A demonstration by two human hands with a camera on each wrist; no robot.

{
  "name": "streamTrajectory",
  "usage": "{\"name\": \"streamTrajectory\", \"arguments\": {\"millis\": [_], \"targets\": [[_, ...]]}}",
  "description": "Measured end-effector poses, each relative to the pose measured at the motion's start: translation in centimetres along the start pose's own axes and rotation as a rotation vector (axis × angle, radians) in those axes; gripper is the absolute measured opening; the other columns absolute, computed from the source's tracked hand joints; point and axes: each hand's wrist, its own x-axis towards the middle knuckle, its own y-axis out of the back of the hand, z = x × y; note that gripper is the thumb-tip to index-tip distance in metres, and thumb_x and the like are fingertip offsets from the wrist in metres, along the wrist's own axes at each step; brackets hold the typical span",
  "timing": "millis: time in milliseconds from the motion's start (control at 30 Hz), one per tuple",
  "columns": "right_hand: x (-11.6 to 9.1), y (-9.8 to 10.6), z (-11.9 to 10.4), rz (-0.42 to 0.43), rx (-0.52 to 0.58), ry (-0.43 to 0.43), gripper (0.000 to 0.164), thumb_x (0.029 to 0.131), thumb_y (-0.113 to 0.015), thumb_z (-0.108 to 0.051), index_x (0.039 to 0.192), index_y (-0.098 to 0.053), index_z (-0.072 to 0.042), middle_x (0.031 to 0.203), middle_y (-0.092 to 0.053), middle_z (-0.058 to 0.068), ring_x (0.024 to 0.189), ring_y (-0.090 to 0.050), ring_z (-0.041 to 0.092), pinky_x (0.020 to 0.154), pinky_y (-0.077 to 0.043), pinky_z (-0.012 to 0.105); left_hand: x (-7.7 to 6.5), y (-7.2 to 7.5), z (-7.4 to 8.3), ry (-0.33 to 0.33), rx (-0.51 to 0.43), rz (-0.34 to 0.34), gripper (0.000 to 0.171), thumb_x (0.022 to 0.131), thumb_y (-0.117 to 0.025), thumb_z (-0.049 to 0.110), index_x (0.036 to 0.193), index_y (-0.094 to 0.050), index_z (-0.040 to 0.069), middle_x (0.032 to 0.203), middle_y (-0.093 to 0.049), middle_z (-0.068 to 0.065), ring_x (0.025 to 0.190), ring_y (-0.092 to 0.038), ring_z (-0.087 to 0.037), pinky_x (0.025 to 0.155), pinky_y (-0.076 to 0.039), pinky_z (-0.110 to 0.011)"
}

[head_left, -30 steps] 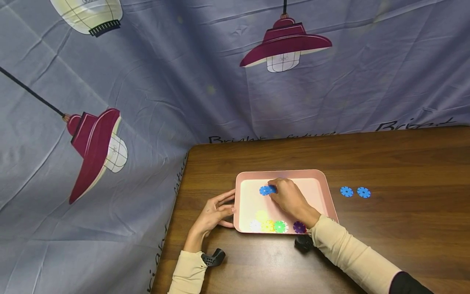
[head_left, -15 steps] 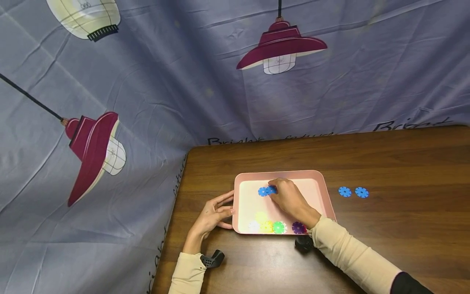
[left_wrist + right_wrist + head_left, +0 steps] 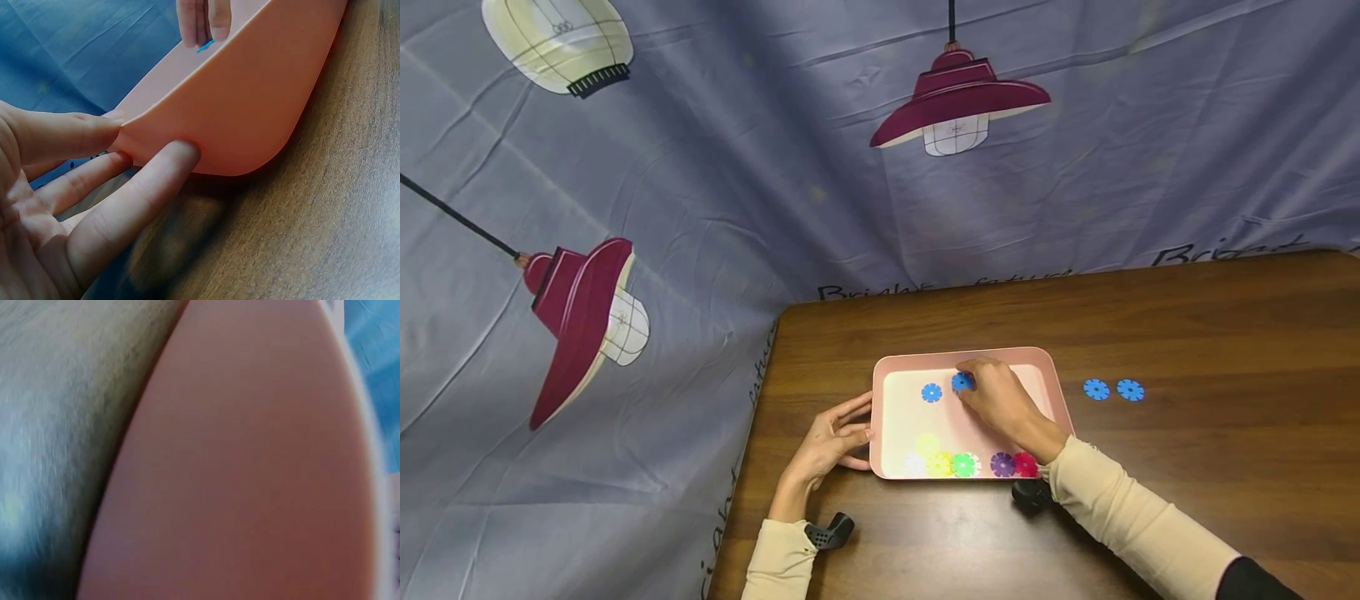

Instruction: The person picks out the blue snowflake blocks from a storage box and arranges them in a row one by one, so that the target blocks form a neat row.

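My left hand (image 3: 826,442) is at the left side of the pink tray (image 3: 877,417). Its straight fingers press on the tray's outer wall, and one fingertip meets the rim in the left wrist view. Over the tray's far half, my right hand (image 3: 1002,402) pinches a blue notched disc (image 3: 962,382) between thumb and fingers. A second blue disc (image 3: 931,392) lies flat on the tray floor, a short gap to the left. In the left wrist view, the right fingertips (image 3: 219,31) reach down to the pinched disc, seen edge-on.
Along the tray's near side lie yellow (image 3: 938,464), green (image 3: 964,465), purple (image 3: 1002,465) and red discs (image 3: 1026,464); glare washes out paler ones. Two blue discs (image 3: 1112,390) sit on the wooden table right of the tray. A printed curtain (image 3: 737,208) hangs behind and left.
The right hand has drawn its blue disc rightward, so the two discs that overlapped in view stand apart. The left hand keeps its place at the tray. The head view has shifted slightly.
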Motion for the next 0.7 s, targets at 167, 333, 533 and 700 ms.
{"name": "streamTrajectory", "arguments": {"millis": [167,333,533,700], "targets": [[-0.1,0.9,0.8,0.016,-0.017,-0.007,0.026,0.078,-0.076,0.002,0.103,-0.071,0.008,0.100,-0.070,0.019,0.082,-0.062,0.022,0.074,-0.059,0.043,-0.1,0.0,-0.1,0.004,0.013,-0.002,0.063,0.091,-0.062,-0.007,0.149,-0.041,0.006,0.150,-0.038,-0.023,0.120,-0.057,-0.037,0.063,-0.061,-0.046],[-0.3,2.0,1.5,0.022,-0.029,-0.016,0.029,0.077,-0.075,0.003,0.106,-0.072,0.007,0.093,-0.071,0.017,0.065,-0.050,0.016,0.056,-0.049,0.031,-0.1,-0.1,-0.2,0.000,0.019,-0.002,0.064,0.091,-0.063,-0.007,0.149,-0.041,0.006,0.150,-0.038,-0.023,0.121,-0.056,-0.039,0.063,-0.061,-0.046],[-0.6,3.3,2.6,0.070,-0.046,0.005,0.030,0.074,-0.077,0.004,0.104,-0.072,0.008,0.093,-0.072,0.021,0.071,-0.061,0.022,0.068,-0.055,0.039,-0.1,-0.2,-0.1,0.006,0.021,-0.001,0.064,0.091,-0.064,-0.006,0.149,-0.041,0.006,0.151,-0.037,-0.023,0.120,-0.056,-0.038,0.063,-0.061,-0.048],[-1.1,4.3,3.3,0.049,-0.012,-0.080,0.034,0.079,-0.076,-0.001,0.111,-0.069,0.010,0.110,-0.067,0.028,0.093,-0.064,0.037,0.086,-0.053,0.053,-0.2,-0.3,-0.1,0.001,0.024,-0.001,0.063,0.092,-0.062,-0.006,0.149,-0.040,0.004,0.151,-0.037,-0.024,0.121,-0.056,-0.039,0.064,-0.061,-0.048]]}}
